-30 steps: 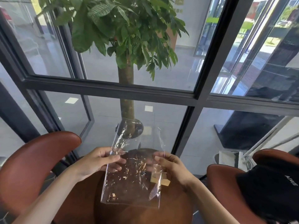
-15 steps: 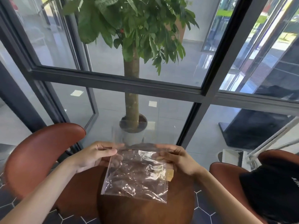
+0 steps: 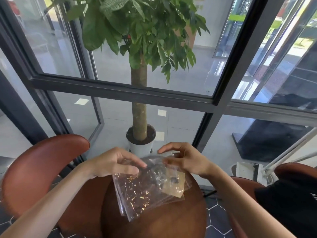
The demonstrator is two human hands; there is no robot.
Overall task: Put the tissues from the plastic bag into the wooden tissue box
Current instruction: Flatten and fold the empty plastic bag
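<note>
Obs.: clear plastic bag (image 3: 151, 188) lies flat on the round brown desk (image 3: 171, 220), toward the desk's 12 o'clock edge, folded or doubled so that layered edges show at its 7 o'clock corner. It looks empty: the wood shows through the film, and no tissues can be made out inside. A tan patch, possibly a label or tape, sits at the bag's 3 o'clock side.

Left hand (image 3: 116, 163): at the bag's 10 o'clock corner, thumb and forefinger drawn together on or just over the film. Whether they truly pinch it, I cannot tell. Likely purpose: pin that corner so the slippery sheet stays put.

Right hand (image 3: 185, 160): at the bag's 1 o'clock corner, fingers spread and curled, thumb apart from them, not clamped on anything. Lower fingers seem to touch the top edge; contact uncertain. Reads as a hand poised to press or smooth.

Wooden tissue box: not in view. Tissues: not in view.

Surroundings: brown chair (image 3: 42, 169) at 9 o'clock of the desk, potted tree (image 3: 139, 109) behind the glass at 12 o'clock.

Judgement: bag laid flat and steadied at both top corners suggests tidying an emptied bag, so the task appears near its end. Unconfirmed, since the box is unseen.
</note>
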